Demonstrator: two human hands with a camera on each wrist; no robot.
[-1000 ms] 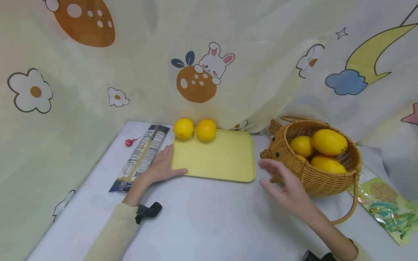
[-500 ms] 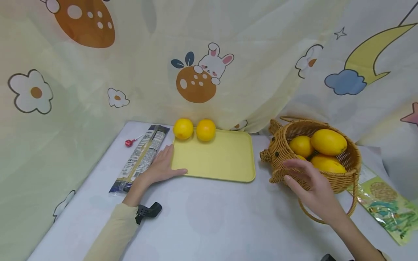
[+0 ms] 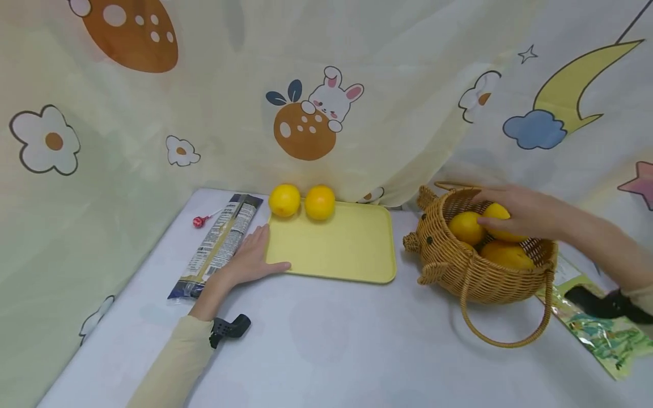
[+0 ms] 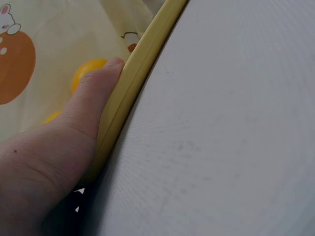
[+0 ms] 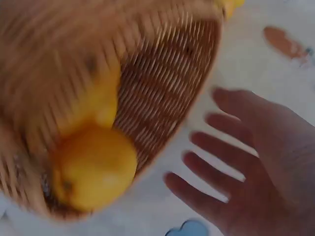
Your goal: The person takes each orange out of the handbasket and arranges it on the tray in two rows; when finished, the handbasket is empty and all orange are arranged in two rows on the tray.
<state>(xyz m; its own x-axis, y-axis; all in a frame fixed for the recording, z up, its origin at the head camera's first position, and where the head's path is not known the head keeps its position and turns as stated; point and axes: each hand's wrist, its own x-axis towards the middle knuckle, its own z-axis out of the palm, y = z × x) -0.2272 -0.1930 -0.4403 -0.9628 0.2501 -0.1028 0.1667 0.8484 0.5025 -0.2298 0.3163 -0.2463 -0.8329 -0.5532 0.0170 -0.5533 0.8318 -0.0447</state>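
My left hand (image 3: 251, 258) lies with fingers extended on the left edge of a yellow tray (image 3: 357, 243); its thumb rests along the tray's near rim in the left wrist view. Two round yellow fruits, a lemon (image 3: 284, 200) and a more orange one (image 3: 319, 203), sit at the tray's back left. My right hand (image 3: 533, 212) reaches over the pig-shaped wicker basket (image 3: 484, 283), thumb and fingers spread about the top lemon (image 3: 496, 212). In the right wrist view its fingers are spread beside the basket rim. More lemons (image 3: 507, 255) lie inside, partly hidden.
A long blue-and-gold packet (image 3: 221, 241) and a red lollipop (image 3: 199, 221) lie left of the tray. The basket's handle (image 3: 502, 344) hangs down in front. A green printed packet (image 3: 602, 334) lies at the right, under my right forearm. A patterned curtain (image 3: 398, 113) stands behind.
My right hand has moved from in front of the basket up and right, over its opening, uncovering the handle. The left hand, tray and fruits stay put.
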